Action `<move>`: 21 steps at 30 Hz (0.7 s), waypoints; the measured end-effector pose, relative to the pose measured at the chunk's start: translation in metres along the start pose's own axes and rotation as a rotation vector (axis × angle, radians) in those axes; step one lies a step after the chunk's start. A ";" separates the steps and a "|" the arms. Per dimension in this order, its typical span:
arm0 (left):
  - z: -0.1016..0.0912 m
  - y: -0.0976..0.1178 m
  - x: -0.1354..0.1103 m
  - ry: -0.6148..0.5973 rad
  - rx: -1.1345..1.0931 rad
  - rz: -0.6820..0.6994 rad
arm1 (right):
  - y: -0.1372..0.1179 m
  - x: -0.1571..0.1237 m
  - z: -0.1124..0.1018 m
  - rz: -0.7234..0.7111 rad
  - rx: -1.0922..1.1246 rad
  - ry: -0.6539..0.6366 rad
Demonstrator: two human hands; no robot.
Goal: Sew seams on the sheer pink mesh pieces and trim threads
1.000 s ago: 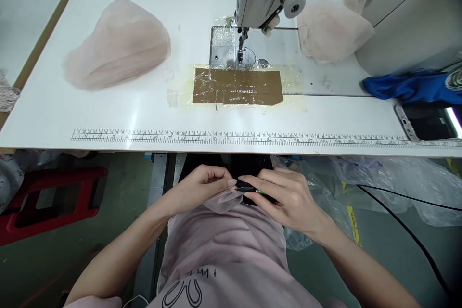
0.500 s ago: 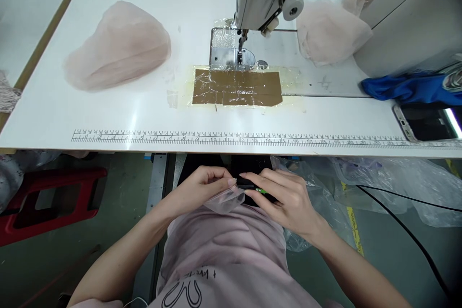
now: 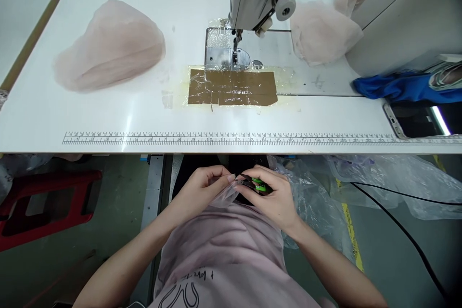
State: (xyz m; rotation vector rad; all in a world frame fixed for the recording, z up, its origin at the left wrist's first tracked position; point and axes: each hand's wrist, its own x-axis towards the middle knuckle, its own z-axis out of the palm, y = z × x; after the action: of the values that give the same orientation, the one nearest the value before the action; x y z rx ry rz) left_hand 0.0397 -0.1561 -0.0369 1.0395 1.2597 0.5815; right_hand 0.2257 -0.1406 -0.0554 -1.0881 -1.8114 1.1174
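Observation:
Just below the table's front edge, my left hand (image 3: 205, 187) pinches a piece of sheer pale fabric (image 3: 224, 197) between thumb and forefinger. The fabric hangs over my lap. My right hand (image 3: 276, 197) is closed around small black and green thread snips (image 3: 259, 185), their handles inside the palm. The snips' tip points left at the fabric edge, close to my left fingertips. Whether the blades touch the fabric, I cannot tell.
A sewing machine (image 3: 260, 0) stands over the white table (image 3: 151, 120). Sheer pink fabric (image 3: 115, 48) lies left, and another pink bundle (image 3: 323, 33) right. A phone (image 3: 418, 120) and blue cloth (image 3: 393, 87) are at right. Below are a red stool (image 3: 83, 187) and clear plastic (image 3: 317, 202).
My right hand has moved left, closer to my left fingers, and its fingers have closed further around the snips. More of the green handle shows. The view has shifted slightly.

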 end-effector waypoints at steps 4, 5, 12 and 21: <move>0.005 -0.005 0.001 0.022 -0.015 0.016 | 0.005 -0.003 0.005 -0.075 -0.013 0.011; 0.005 -0.006 0.002 0.029 -0.025 0.015 | 0.006 -0.004 0.005 -0.088 -0.015 0.022; 0.008 -0.005 0.000 0.106 -0.133 -0.026 | 0.006 0.001 -0.011 0.101 -0.128 0.318; 0.012 -0.002 -0.002 0.107 -0.126 0.024 | 0.005 -0.002 0.007 0.140 0.006 -0.042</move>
State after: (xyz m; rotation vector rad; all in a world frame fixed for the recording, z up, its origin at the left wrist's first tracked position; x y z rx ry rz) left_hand 0.0499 -0.1623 -0.0382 0.9303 1.2878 0.7336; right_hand 0.2218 -0.1432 -0.0631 -1.2113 -1.7853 1.2353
